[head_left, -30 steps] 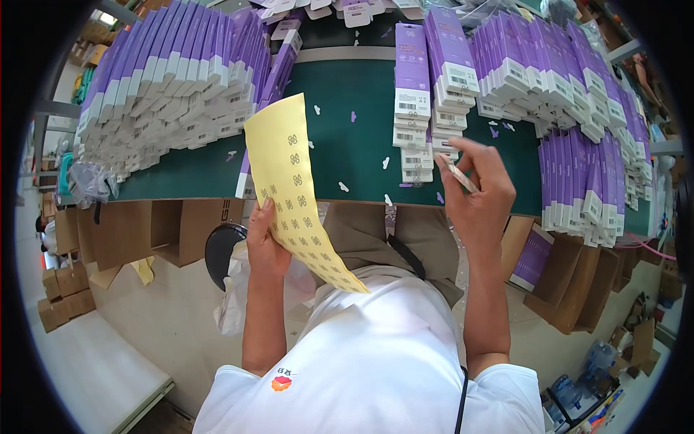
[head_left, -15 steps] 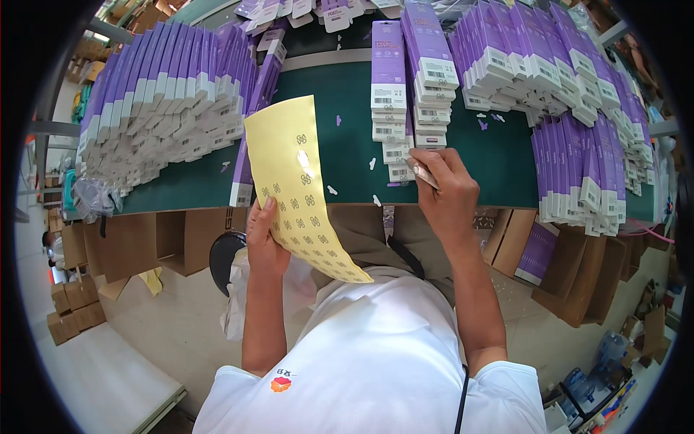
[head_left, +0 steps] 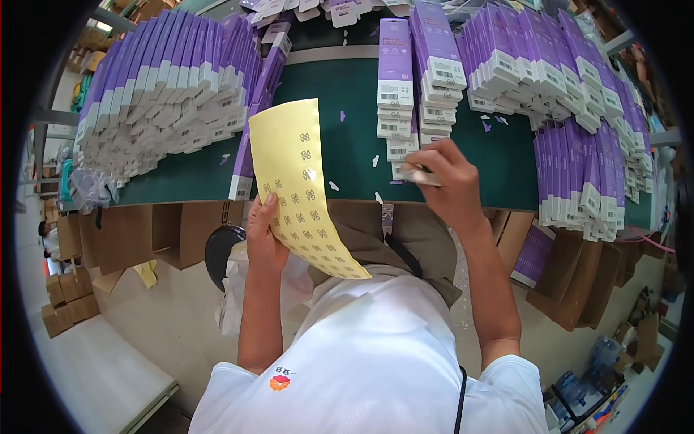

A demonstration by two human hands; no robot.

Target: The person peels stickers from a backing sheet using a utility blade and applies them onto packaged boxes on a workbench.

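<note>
My left hand (head_left: 264, 235) grips the lower left edge of a yellow sticker sheet (head_left: 289, 181) printed with rows of small dark logos; the sheet curves toward my lap. My right hand (head_left: 454, 184) is closed around a small, thin, pale tool (head_left: 425, 177), blurred, whose kind I cannot make out. Its tip is near the lowest end of an overlapping row of purple-and-white boxes (head_left: 395, 90), whose white ends carry barcodes. Similar logos show on some of these white ends. A second overlapping row of boxes (head_left: 438, 72) lies alongside to the right.
Purple-and-white boxes are piled at the left (head_left: 163, 87) and right (head_left: 578, 173) of the green table (head_left: 340, 159). Small white and purple scraps (head_left: 375, 160) lie on it. Cardboard cartons (head_left: 123, 235) stand below the front edge, and a black stool (head_left: 220, 253) is beside my legs.
My right hand has drawn slightly back from the row of boxes, and the tool is now blurred. The left hand still holds the sheet in nearly the same place. The view has shifted slightly.
</note>
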